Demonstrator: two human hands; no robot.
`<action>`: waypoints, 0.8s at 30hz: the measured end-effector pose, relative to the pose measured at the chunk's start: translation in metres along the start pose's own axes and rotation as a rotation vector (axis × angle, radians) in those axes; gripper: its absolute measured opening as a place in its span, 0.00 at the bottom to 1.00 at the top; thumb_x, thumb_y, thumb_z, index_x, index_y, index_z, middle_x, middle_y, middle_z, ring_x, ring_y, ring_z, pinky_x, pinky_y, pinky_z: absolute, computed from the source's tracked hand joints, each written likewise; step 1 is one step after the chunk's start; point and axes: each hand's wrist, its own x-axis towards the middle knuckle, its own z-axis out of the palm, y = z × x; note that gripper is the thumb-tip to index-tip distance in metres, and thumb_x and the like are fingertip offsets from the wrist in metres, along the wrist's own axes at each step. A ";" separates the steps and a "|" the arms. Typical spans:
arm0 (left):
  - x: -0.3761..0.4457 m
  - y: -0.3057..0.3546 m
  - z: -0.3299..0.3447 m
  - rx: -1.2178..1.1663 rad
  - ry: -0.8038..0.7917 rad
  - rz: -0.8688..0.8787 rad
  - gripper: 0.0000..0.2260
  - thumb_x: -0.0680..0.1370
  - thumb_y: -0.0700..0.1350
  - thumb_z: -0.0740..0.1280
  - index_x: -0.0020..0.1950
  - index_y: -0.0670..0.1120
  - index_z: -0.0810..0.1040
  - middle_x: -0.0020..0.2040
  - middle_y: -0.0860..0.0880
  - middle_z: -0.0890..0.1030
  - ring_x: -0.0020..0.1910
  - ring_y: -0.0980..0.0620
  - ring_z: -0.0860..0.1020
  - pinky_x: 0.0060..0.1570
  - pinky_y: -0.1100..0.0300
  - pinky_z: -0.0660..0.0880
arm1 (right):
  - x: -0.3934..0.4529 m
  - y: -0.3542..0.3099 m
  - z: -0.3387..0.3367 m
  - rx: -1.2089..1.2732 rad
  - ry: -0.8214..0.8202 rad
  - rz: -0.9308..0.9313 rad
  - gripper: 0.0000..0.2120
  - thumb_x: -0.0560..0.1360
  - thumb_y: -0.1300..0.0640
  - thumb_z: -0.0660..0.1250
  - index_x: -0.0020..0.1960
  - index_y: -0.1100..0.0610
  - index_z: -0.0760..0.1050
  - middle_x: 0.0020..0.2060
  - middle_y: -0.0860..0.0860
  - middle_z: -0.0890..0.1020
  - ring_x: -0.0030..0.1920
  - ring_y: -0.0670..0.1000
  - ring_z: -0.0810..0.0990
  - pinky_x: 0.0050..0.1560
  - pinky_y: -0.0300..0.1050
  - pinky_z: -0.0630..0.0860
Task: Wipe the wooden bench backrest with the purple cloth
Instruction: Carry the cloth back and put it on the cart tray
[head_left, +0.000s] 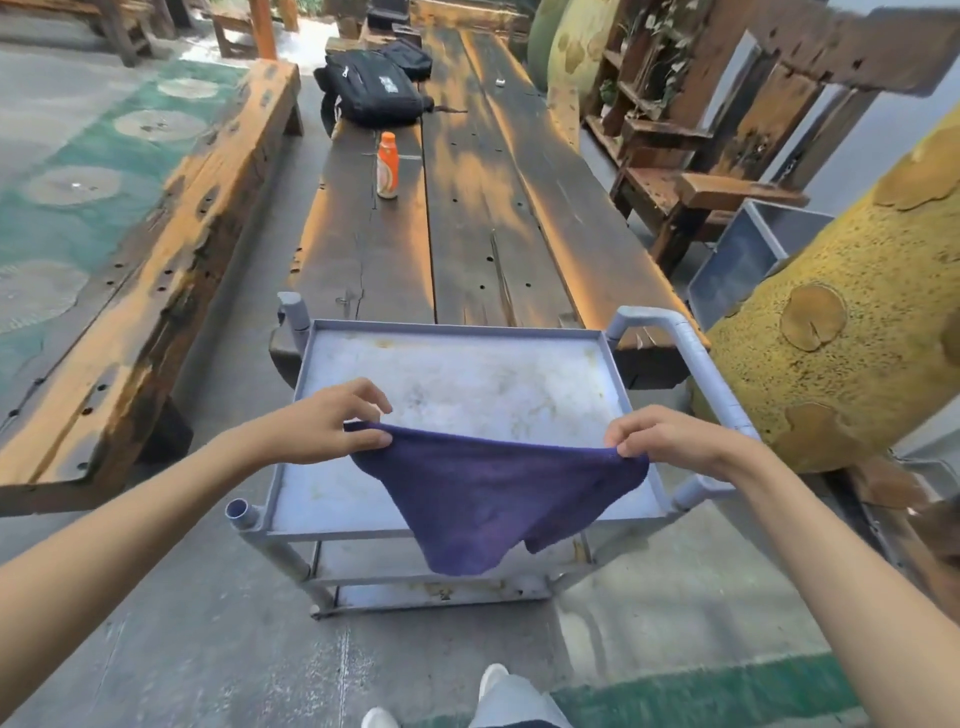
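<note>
**Cloth held stretched over the cart**

Head view: the left hand pinches one top corner of the purple cloth between thumb and fingers; the right hand pinches the opposite corner the same way. The cloth hangs slack below the fingertips, drooping over the near edge of a grey cart. Beyond the fingers runs a long wooden table with an orange bottle and a black bag. A wooden bench lies left of the left hand.

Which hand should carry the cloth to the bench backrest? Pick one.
Right, probably. Both hands, left hand and right hand, pinch the purple cloth, but the only bench with a backrest stands on the right.
</note>
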 end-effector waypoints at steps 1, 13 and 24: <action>0.000 0.005 -0.002 -0.106 -0.016 0.017 0.13 0.81 0.53 0.68 0.37 0.52 0.80 0.51 0.58 0.78 0.46 0.59 0.78 0.47 0.67 0.71 | 0.001 0.003 0.002 0.049 -0.012 0.005 0.06 0.70 0.63 0.63 0.37 0.59 0.78 0.34 0.52 0.79 0.37 0.49 0.75 0.43 0.40 0.71; 0.052 -0.015 0.006 -0.225 0.247 -0.149 0.24 0.77 0.52 0.73 0.31 0.45 0.63 0.27 0.55 0.61 0.27 0.56 0.60 0.27 0.63 0.56 | 0.074 0.031 -0.011 0.117 0.313 -0.006 0.11 0.65 0.56 0.62 0.36 0.65 0.68 0.35 0.57 0.67 0.37 0.54 0.63 0.38 0.49 0.58; 0.134 -0.087 0.035 -0.069 0.255 -0.442 0.11 0.77 0.54 0.72 0.41 0.48 0.84 0.39 0.55 0.82 0.42 0.49 0.80 0.45 0.53 0.76 | 0.191 0.076 -0.028 -0.055 0.674 0.020 0.07 0.78 0.56 0.72 0.52 0.51 0.88 0.49 0.44 0.88 0.52 0.43 0.82 0.57 0.41 0.76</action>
